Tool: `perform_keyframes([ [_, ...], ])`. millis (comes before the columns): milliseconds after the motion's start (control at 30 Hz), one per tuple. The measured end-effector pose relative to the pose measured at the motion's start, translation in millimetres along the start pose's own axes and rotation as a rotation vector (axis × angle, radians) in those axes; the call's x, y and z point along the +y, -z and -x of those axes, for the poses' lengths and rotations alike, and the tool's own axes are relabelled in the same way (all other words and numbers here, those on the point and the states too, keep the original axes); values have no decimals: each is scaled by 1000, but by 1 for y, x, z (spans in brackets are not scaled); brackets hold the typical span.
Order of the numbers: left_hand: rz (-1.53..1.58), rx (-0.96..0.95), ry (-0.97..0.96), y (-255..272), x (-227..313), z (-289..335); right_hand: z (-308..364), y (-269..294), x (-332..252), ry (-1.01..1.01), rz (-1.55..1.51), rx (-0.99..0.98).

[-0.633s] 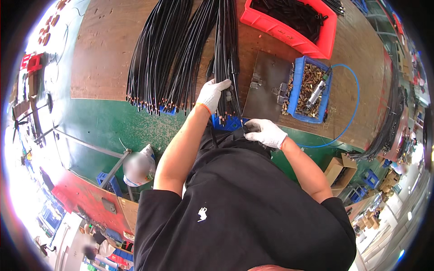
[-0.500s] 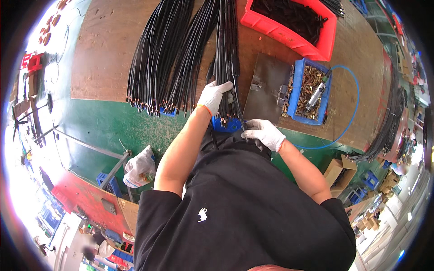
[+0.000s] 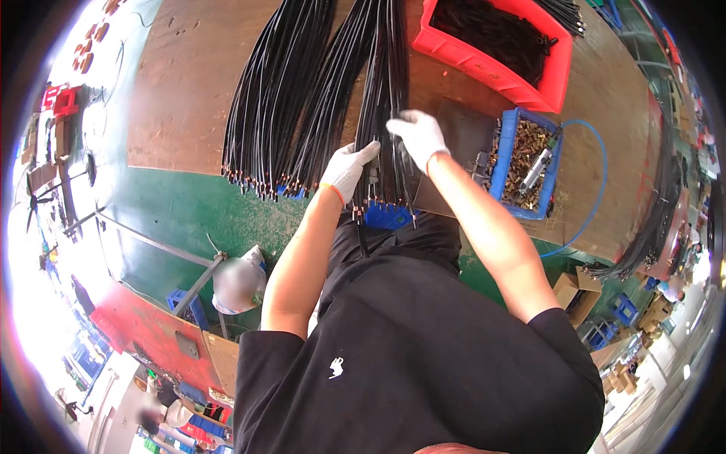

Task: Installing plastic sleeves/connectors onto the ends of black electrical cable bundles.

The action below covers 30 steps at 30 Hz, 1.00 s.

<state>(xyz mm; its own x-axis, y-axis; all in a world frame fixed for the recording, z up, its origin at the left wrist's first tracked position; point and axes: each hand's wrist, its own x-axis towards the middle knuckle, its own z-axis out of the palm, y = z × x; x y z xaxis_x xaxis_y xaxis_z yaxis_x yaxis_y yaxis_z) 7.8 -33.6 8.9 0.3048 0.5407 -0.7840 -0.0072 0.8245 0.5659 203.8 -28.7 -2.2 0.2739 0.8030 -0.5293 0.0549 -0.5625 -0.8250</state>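
White-gloved, the left hand has its thumb laid across the nearest cable bundle, close to the cut ends, and is closed on some of its black strands. That bundle lies on the brown table, running from the left hand toward 12 to 1 o'clock, with its copper-tipped ends past the table's near edge. At 2 o'clock from the left hand, the right hand, also gloved, is at the bundle's right side; it is blurred, and I cannot tell whether its fingers grip a strand. A middle bundle lies at 12 o'clock from the left hand, and a wider bundle at 10 to 11. From the right hand, a red bin of black pieces sits at 1 o'clock, and a blue bin of small brass-coloured fittings near 3. Across these fittings rests a silver tool, and a blue hose curves round the bin's 3 o'clock side. Farther off, a cardboard box stands between 4 and 5 o'clock.
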Motion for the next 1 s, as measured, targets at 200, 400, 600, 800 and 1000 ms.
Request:
perform_keyframes([
  [200,95,-46,50,-4,4,6,-36,-11,-31,-183,-646,206],
  [400,375,-229,26,-19,-7,-1,-1,-29,-9,-43,-585,222],
  [600,245,-226,28,-7,-8,-5,33,0,-7,85,365,-71],
  [800,95,-30,53,-14,5,5,51,34,-7,-37,194,-497],
  [1000,159,-37,102,-13,-3,-7,62,34,10,-133,135,-496],
])
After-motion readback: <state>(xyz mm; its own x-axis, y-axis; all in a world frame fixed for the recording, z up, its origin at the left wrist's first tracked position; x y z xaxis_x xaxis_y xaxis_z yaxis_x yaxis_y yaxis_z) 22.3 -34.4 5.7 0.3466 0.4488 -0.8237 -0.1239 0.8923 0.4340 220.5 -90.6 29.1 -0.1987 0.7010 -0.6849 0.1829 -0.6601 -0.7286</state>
